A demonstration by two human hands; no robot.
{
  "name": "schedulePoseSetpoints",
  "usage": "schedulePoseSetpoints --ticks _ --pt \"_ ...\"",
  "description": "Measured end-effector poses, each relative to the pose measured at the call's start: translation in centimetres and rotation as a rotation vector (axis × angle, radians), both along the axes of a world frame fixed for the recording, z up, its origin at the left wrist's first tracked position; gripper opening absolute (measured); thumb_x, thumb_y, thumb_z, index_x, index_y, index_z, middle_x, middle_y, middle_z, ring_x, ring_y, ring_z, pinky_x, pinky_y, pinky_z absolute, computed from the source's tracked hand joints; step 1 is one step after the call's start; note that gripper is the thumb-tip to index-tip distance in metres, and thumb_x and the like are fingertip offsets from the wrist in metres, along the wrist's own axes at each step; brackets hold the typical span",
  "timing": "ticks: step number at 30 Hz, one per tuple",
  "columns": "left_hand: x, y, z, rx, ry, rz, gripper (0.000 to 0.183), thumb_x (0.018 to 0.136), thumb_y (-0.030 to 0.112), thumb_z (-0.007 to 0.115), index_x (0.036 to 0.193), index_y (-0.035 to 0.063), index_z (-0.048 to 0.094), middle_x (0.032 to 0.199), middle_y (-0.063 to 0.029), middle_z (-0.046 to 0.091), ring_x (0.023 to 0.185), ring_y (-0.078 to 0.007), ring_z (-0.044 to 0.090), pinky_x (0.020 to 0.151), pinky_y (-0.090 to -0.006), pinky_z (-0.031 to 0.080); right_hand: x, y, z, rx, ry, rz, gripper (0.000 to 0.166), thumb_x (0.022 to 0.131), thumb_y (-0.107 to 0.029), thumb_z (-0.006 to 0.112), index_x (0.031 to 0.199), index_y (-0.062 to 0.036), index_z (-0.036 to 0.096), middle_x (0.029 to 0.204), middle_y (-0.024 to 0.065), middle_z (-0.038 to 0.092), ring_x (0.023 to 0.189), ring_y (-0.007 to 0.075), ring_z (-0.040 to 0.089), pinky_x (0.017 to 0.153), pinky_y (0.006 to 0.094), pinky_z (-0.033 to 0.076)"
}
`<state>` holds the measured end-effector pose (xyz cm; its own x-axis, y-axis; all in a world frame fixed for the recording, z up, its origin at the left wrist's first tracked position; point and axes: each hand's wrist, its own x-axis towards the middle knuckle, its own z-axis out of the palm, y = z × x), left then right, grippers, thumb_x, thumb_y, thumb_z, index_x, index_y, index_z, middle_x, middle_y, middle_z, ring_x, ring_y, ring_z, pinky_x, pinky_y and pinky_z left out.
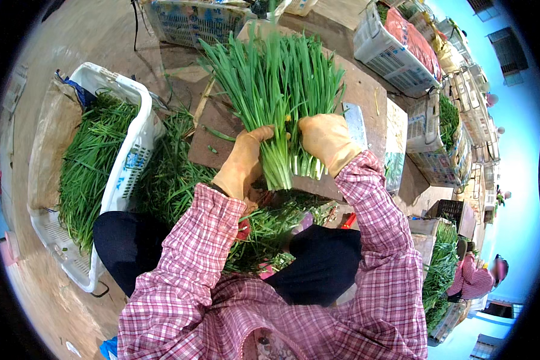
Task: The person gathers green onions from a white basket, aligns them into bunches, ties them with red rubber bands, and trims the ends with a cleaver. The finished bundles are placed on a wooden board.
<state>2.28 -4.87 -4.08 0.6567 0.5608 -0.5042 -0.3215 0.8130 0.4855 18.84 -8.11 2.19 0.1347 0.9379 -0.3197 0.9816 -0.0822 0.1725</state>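
My left hand (242,163), in a tan glove, is closed around a bunch of long green leaves, likely Chinese chives (252,94). Its pale stem ends point towards me, below my thumb. My right hand (327,140), gloved alike, is shut on a second chive bunch (316,74) right beside the first. Both bunches lie over a brown board (366,92), their leaf tips fanned away from me. Just past my right hand a broad cleaver blade (354,123) rests on the board; its handle is hidden.
A white plastic crate (130,148) of chives stands at my left. Loose greens (171,180) are heaped between it and the board, and over my lap. More filled crates (382,49) line the right side. A person (472,276) sits farther right by piled greens (441,270).
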Motion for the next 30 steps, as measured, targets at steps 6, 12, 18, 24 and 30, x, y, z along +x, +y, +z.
schedulePoseSetpoints --ticks 6,12,18,24,30 --pt "-0.4 0.3 -2.2 -0.052 -0.136 0.006 0.032 0.099 0.016 0.046 0.122 0.0023 0.062 0.101 -0.0117 0.070 0.087 -0.0237 0.069 0.081 -0.0410 0.058 1.8 -1.5 3.1 0.243 0.925 -0.475 0.014 0.085 -0.008 0.063 0.095 -0.0003 0.070 0.068 0.0024 0.062 0.056 0.0081 0.056 0.057 0.0238 0.047" --pt "0.1 0.4 -3.4 -0.104 -0.224 -0.015 0.036 0.098 0.020 0.050 0.129 0.0050 0.060 0.100 -0.0100 0.070 0.086 -0.0231 0.068 0.082 -0.0389 0.058 2.7 -5.9 4.9 0.514 2.034 -0.283 0.013 0.087 -0.009 0.066 0.096 0.0008 0.069 0.066 0.0071 0.064 0.050 0.0119 0.058 0.048 0.0261 0.045" --pt "-2.6 -1.9 2.6 0.062 -0.101 0.033 0.041 0.096 0.022 0.054 0.134 0.0066 0.058 0.102 -0.0029 0.068 0.086 -0.0182 0.066 0.081 -0.0346 0.058 -2.5 -9.2 3.3 0.420 0.988 -0.390 0.047 0.085 -0.033 0.076 0.111 0.0040 0.066 0.099 0.0178 0.072 0.092 0.0314 0.070 0.079 0.0347 0.055" --pt "-2.4 -1.8 4.4 0.034 -0.244 0.152 0.034 0.095 0.008 0.048 0.125 0.0006 0.062 0.108 -0.0083 0.070 0.089 -0.0204 0.068 0.083 -0.0363 0.056 -8.0 -9.3 2.1 0.269 1.449 -0.436 0.062 0.079 -0.019 0.081 0.131 0.0023 0.054 0.112 0.0106 0.068 0.100 0.0174 0.064 0.088 0.0316 0.051" --pt "0.9 2.3 7.9 0.315 -0.126 -0.102 0.043 0.096 0.018 0.060 0.134 -0.0013 0.053 0.128 -0.0117 0.064 0.105 -0.0225 0.066 0.092 -0.0369 0.054 -5.6 -6.9 3.7 0.229 1.739 -0.805 0.025 0.088 -0.016 0.071 0.109 -0.0034 0.066 0.086 0.0064 0.070 0.066 0.0163 0.064 0.058 0.0301 0.052"
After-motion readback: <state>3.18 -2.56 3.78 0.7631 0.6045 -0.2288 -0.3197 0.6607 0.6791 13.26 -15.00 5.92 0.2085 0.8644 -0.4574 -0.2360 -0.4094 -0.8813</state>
